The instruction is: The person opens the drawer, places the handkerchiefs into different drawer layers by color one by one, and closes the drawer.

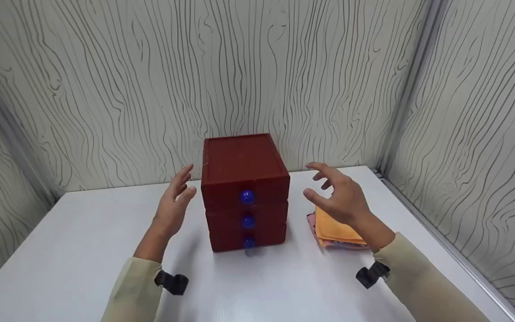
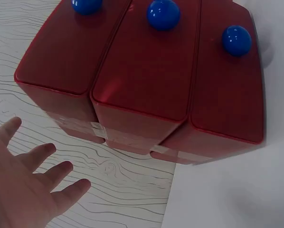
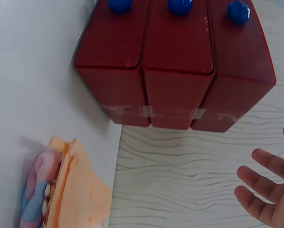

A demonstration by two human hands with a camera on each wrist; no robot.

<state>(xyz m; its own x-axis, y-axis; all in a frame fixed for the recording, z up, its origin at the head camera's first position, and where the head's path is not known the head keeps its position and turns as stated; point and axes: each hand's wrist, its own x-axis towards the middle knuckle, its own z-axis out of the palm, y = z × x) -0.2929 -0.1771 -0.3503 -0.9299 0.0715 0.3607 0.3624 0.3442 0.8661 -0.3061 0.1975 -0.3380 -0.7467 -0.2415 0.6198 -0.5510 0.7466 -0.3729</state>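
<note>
A dark red chest of three stacked drawers (image 1: 244,161) stands on the table, each drawer front bearing a round blue knob (image 1: 247,197). All the drawers are pushed in. My left hand (image 1: 173,203) is raised just left of the chest, fingers spread and apart from it. On the other side, my right hand (image 1: 340,197) hovers with loosely bent fingers and nothing in its grasp. Beneath that hand lies a pile of folded cloths (image 1: 335,230), orange on top with pink below. The right wrist view also shows blue in the cloth pile (image 3: 61,190).
The white table (image 1: 92,237) meets a wood-grain patterned wall (image 1: 150,89) behind the chest. Another patterned panel (image 1: 485,134) rises along the right edge, joined by a metal corner post (image 1: 411,85). Each wrist carries a small black camera (image 1: 172,282) on a strap.
</note>
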